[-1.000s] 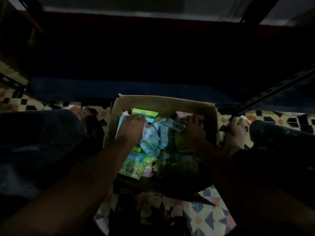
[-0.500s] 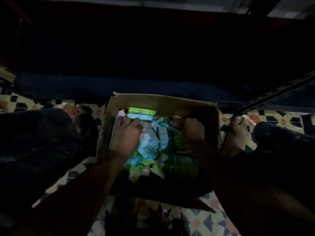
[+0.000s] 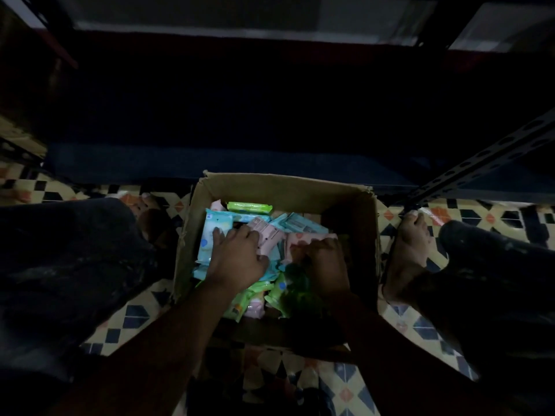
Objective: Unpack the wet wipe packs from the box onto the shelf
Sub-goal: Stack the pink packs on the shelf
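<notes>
Left fingers (image 3: 228,234) are lying spread and nearly straight over a pink pack (image 3: 268,235) and a blue pack (image 3: 213,232); right hand (image 3: 322,265) is curling into the packs (image 3: 258,295), its grip too dark to tell. Packs are filling the box (image 3: 288,187) at frame centre, below the dark shelf (image 3: 210,163). They are looking light, soft and slick, so pinching across the flat faces probably suits best.

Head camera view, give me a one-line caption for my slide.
Both hands, left hand and right hand, reach into a cardboard box of wet wipe packs on a patterned tile floor.
</notes>
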